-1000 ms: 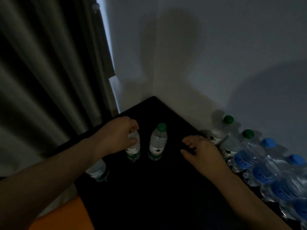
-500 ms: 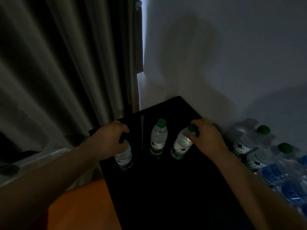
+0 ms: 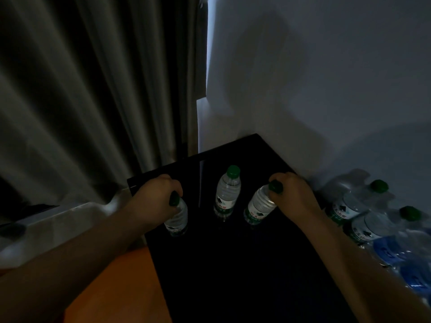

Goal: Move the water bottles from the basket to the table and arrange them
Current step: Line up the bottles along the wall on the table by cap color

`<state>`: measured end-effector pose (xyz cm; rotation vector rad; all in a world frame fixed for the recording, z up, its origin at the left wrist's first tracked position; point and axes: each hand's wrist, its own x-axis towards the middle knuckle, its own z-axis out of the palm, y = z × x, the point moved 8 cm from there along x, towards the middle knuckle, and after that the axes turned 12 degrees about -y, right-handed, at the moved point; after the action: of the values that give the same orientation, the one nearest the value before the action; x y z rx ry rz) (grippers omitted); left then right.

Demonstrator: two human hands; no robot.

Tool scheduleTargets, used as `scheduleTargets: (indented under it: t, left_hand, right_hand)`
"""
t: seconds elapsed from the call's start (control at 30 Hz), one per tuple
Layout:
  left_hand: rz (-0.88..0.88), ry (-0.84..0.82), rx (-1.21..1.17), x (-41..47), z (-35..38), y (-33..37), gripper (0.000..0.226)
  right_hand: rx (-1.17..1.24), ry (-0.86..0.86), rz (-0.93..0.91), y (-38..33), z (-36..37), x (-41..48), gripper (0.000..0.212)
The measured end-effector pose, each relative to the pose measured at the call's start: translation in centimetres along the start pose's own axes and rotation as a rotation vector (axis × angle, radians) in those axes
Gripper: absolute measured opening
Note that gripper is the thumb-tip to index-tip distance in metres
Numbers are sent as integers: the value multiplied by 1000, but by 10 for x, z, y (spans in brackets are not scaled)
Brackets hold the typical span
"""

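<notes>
On the dark worktop (image 3: 233,264) the left hand (image 3: 154,197) is closed on the cap of the left-edge bottle (image 3: 177,217); the right hand (image 3: 293,194) is closed on the tilted bottle (image 3: 258,208), best stood upright, level with the middle bottle (image 3: 227,192), before release.

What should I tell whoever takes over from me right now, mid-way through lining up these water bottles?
Left hand: closed on the cap end of the left bottle, standing near the black table edge.
Right hand: gripping the cap of the right bottle, which is tilted.
Middle bottle: upright, free.
Done: more bottles, green-capped and blue-labelled, sit along the wall at right.
Left: stand the tilted one upright, even out the three. No basket in view.
</notes>
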<state>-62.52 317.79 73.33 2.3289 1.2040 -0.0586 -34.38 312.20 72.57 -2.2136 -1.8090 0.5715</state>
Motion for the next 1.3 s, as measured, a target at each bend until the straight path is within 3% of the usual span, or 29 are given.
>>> scheduleTargets:
  t: [0.07, 0.47, 0.77, 0.97, 1.3]
  left_hand:
    - [9, -3, -3, -1, 0, 3, 28]
    - [165, -26, -52, 4, -13, 68, 30]
    - [295, -56, -126, 35, -14, 133, 28]
    - [355, -99, -83, 65, -9, 173, 29]
    - [372, -145, -70, 113, 5, 210, 30]
  right_hand:
    - [18, 3, -6, 1, 0, -4, 10]
    - [139, -18, 42, 18, -36, -24, 15]
    - [-79, -8, 139, 47, -84, -21, 17]
    - [26, 41, 109, 86, -101, 2, 16]
    - [-26, 113, 121, 141, -119, 26, 14]
